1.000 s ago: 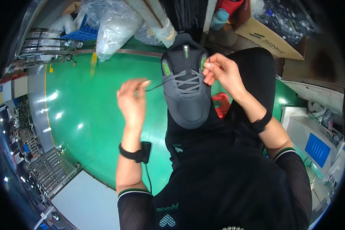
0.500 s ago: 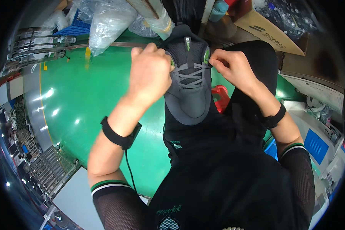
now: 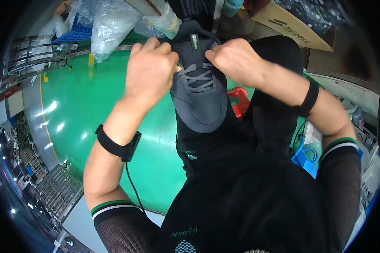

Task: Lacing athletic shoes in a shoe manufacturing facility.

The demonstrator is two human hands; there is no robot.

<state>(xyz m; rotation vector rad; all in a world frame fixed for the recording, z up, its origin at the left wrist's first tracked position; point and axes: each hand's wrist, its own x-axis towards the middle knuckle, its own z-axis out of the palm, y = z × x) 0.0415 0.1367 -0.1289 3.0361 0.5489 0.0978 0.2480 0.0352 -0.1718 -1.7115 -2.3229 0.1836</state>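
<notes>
A dark grey sneaker (image 3: pixel 200 110) rests over my dark-clothed leg, its toe toward me. Grey laces (image 3: pixel 197 80) criss-cross below its dark tongue (image 3: pixel 191 47), which carries a small label. My left hand (image 3: pixel 152 69) is closed at the left side of the lacing, fingertips by the upper eyelets. On the opposite side my right hand (image 3: pixel 237 62) is closed too, with thumb and fingertips close to the tongue. Whatever either hand grips is hidden by the fingers.
Behind the shoe stands a metal post (image 3: pixel 145 7), with clear plastic bags (image 3: pixel 114 27) and a blue crate (image 3: pixel 75 31) to its left. A cardboard box (image 3: pixel 291 25) sits at the far right. Below are a red object (image 3: pixel 239 102) and the green floor (image 3: pixel 93 109).
My right hand has moved left over the shoe's side, its elbow swinging outward. My left hand and the sneaker have shifted slightly left. The green side patches are now mostly covered.
</notes>
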